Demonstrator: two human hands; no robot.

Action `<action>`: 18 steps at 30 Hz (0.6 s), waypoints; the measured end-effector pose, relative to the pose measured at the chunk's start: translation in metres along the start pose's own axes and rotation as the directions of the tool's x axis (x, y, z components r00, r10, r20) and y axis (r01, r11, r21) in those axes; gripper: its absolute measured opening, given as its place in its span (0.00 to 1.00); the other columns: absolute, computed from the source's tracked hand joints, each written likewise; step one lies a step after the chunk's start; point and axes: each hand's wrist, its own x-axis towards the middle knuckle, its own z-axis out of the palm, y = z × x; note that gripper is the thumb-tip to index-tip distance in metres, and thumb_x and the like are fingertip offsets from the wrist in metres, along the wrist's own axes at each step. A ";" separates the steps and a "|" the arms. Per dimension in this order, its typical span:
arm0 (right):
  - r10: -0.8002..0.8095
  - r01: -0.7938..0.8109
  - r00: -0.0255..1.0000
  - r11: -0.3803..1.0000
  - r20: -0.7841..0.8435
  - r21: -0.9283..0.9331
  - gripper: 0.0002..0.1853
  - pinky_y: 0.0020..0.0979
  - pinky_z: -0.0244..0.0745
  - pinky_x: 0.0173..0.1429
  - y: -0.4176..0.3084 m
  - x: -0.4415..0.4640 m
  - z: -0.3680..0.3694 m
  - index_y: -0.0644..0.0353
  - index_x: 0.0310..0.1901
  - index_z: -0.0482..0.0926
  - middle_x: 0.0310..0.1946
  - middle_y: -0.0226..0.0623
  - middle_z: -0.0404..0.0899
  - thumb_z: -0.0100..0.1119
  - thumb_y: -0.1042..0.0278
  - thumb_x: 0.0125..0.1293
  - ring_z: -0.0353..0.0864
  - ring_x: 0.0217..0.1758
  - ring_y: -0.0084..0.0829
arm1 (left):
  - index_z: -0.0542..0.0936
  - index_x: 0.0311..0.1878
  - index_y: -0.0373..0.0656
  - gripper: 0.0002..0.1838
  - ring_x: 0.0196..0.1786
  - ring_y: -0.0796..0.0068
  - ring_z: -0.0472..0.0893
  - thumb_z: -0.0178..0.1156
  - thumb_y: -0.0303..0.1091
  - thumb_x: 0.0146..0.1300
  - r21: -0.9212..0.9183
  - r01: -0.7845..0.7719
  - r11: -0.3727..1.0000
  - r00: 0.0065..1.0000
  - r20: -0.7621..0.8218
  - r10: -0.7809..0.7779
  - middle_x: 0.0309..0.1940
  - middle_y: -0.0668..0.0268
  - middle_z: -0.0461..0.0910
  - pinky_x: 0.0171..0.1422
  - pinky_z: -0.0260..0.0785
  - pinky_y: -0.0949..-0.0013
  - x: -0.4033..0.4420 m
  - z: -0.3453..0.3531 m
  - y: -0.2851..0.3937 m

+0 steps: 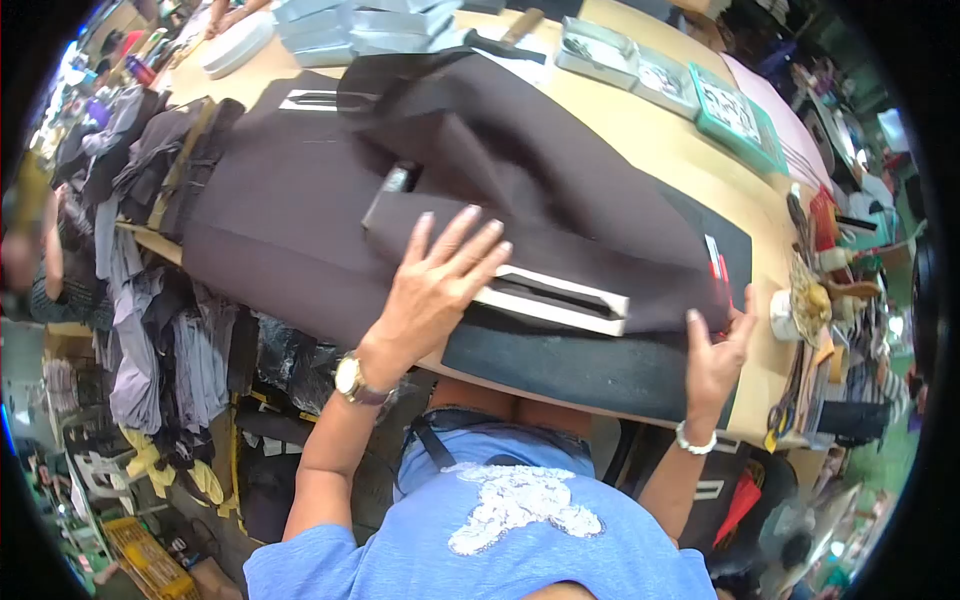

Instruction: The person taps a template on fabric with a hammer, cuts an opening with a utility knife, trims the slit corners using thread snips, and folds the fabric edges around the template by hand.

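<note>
Dark brown fabric point(290, 190) spreads over the table, its middle part folded up in a loose heap. My left hand point(440, 275) lies on the fabric with its fingers stretched out, beside a slot edged with white strips point(560, 300). At the fabric's right edge is my right hand point(718, 350), thumb and fingers apart, close to a red object point(718, 275) partly on the cloth. Beneath the fabric shows a black mat point(590, 370). A second white-edged slot point(325, 101) sits at the upper left of the fabric.
Along the table's back are grey boxes point(350, 30), trays of small parts point(598, 52), a green box point(738, 115) and a wooden-handled tool point(522, 28). Scissors point(778, 425) and a white container point(785, 315) stand right. Garments point(135, 340) hang left. Another person's hand point(228, 15) is upper left.
</note>
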 end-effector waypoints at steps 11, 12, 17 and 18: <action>-0.518 0.537 0.720 0.837 0.463 0.101 0.12 0.34 0.73 0.48 -0.049 -0.013 0.044 0.62 0.41 0.80 0.39 0.39 0.77 0.64 0.74 0.54 0.77 0.44 0.39 | 0.76 0.55 0.42 0.23 0.62 0.56 0.70 0.57 0.24 0.53 -0.315 0.082 0.946 0.996 0.056 -0.068 0.56 0.59 0.74 0.66 0.61 0.51 0.016 -0.049 0.059; -0.513 0.545 0.682 0.832 0.521 0.106 0.12 0.35 0.73 0.48 -0.046 -0.013 0.049 0.62 0.41 0.80 0.39 0.39 0.77 0.64 0.74 0.53 0.77 0.43 0.39 | 0.78 0.49 0.41 0.17 0.55 0.58 0.73 0.59 0.25 0.54 -0.398 0.081 0.914 0.997 0.027 -0.077 0.49 0.61 0.76 0.60 0.64 0.55 0.019 -0.036 0.065; -0.492 0.420 0.670 0.869 0.556 0.263 0.14 0.36 0.72 0.47 -0.027 -0.007 0.052 0.62 0.41 0.79 0.38 0.37 0.75 0.65 0.74 0.51 0.75 0.43 0.38 | 0.78 0.33 0.40 0.03 0.37 0.62 0.74 0.61 0.28 0.56 -0.450 0.197 0.871 0.980 0.073 -0.184 0.30 0.64 0.74 0.43 0.66 0.61 0.021 0.010 0.077; -0.498 0.399 0.673 0.867 0.547 0.299 0.14 0.36 0.72 0.47 -0.025 -0.006 0.052 0.62 0.41 0.79 0.38 0.37 0.75 0.66 0.74 0.50 0.75 0.43 0.38 | 0.78 0.32 0.41 0.03 0.36 0.62 0.74 0.61 0.28 0.56 -0.449 0.198 0.871 0.980 0.067 -0.188 0.29 0.64 0.73 0.42 0.65 0.61 0.023 0.013 0.076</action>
